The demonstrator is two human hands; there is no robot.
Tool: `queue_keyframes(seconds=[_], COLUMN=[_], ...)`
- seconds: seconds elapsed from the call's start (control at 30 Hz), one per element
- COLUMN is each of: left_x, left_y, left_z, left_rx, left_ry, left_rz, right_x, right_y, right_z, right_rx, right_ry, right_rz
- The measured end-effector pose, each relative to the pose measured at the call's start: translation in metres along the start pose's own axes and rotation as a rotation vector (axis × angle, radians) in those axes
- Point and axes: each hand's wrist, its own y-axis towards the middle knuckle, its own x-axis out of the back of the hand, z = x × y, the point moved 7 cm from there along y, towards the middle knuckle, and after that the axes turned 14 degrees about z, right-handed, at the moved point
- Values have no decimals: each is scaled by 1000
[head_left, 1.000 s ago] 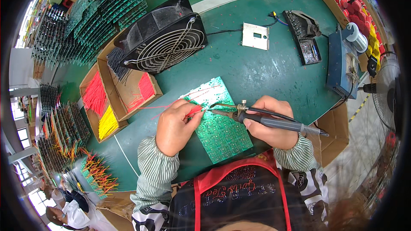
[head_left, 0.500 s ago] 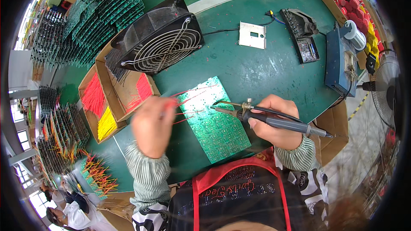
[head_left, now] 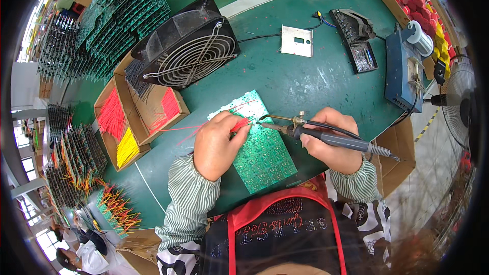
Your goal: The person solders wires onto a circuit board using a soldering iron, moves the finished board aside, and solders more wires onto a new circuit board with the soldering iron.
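A green circuit board panel (head_left: 267, 160) lies tilted on the green bench in front of me, with red wires attached near its upper part. My left hand (head_left: 216, 145) is over the board's left edge, thumb and forefinger pinched on a red wire (head_left: 241, 124) at the board's surface. In my right hand (head_left: 333, 140) is a grey soldering iron (head_left: 338, 141), its fingers wrapped round the handle. A thin metal guide is clamped alongside the iron. Both tips meet close to the left fingertips, over the board.
A black fan (head_left: 196, 51) stands behind the board. At left, a cardboard box (head_left: 148, 136) holds red, yellow and dark wires. A blue soldering station (head_left: 402, 71) carries a solder spool (head_left: 420, 40). Farther back lie a white metal plate (head_left: 297, 42) and a black tray (head_left: 362, 56).
My left hand has moved right, from beside the board onto it, bringing a red wire to the iron's tip. My right hand with the iron has barely moved.
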Motion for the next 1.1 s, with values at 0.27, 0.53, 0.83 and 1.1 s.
queue_keyframes(seconds=[0.27, 0.53, 0.83, 1.1], left_x=[-1, 5, 61, -4], left_y=[2, -2, -16, 15], left_z=[0, -1, -17, -17], left_rx=[64, 14, 83, -36], left_ry=[47, 10, 305, 105], left_rz=[76, 16, -214, 22], right_x=[-1, 6, 17, 21], right_y=[3, -2, -11, -15], right_z=[-1, -3, -5, -11], right_rx=[45, 19, 12, -25], right_ry=[13, 51, 56, 88], right_rz=[-4, -36, -76, -110])
